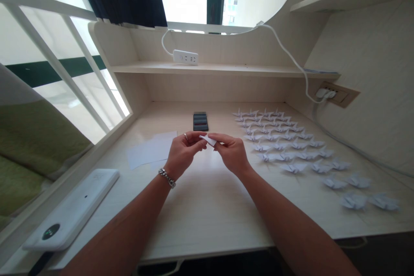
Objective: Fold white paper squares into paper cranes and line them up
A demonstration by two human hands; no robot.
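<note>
Between my two hands, above the middle of the desk, is a small folded piece of white paper (208,140). My left hand (183,150) pinches its left end between thumb and fingers; a ring and a chain bracelet are on that side. On the right end, my right hand (233,152) is closed with thumb and forefinger. The fingers hide part of the folds. To the right, several rows of white paper cranes (284,144) stand on the desk. Flat white paper sheets (150,148) lie left of my left hand.
A dark phone (200,121) lies just beyond my hands. At the desk's left edge rests a long white device (76,207) with a dark strap. A power strip (185,57) sits on the shelf (220,69); its cable (291,57) runs to a wall socket (339,95).
</note>
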